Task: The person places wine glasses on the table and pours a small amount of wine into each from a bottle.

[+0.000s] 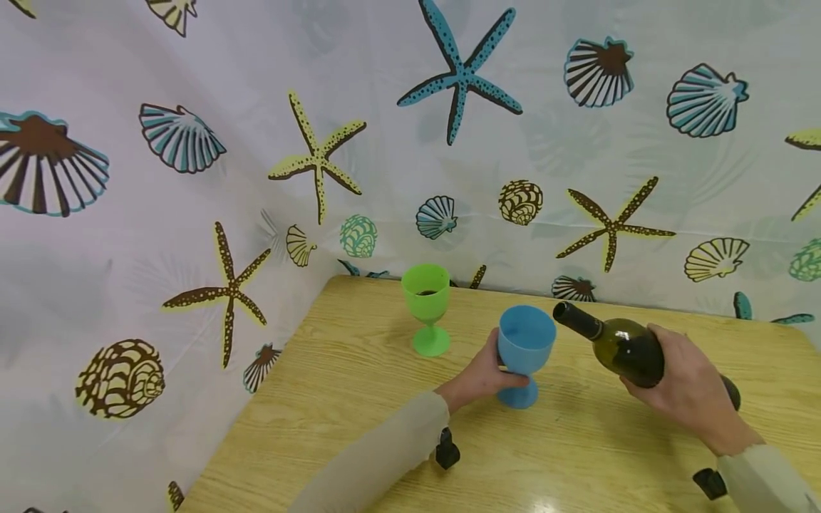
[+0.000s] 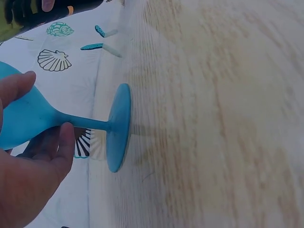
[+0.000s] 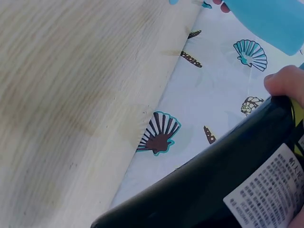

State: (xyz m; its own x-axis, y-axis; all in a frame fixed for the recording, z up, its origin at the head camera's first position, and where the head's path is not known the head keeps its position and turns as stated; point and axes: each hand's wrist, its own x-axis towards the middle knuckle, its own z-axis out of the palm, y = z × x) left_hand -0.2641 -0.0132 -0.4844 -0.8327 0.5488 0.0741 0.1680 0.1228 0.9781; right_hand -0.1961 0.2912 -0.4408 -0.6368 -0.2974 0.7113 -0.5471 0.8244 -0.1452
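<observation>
My left hand (image 1: 479,372) holds a blue plastic goblet (image 1: 527,338), its fingers around the lower bowl and stem. In the left wrist view, the goblet's round foot (image 2: 118,128) is at the tabletop; whether it touches I cannot tell. My right hand (image 1: 689,385) grips a dark green wine bottle (image 1: 627,349) by its body. The bottle is tilted, its mouth pointing left toward the goblet's rim. No liquid stream shows. A white printed label (image 3: 268,194) is on the bottle in the right wrist view. Farther left stands a green goblet (image 1: 426,303) with something dark inside.
Both hands work over a light wooden table (image 1: 359,385). A white curtain (image 1: 385,164) printed with shells and starfish hangs along its back and left edges. Dark wrist mounts (image 1: 447,450) sit under both sleeves.
</observation>
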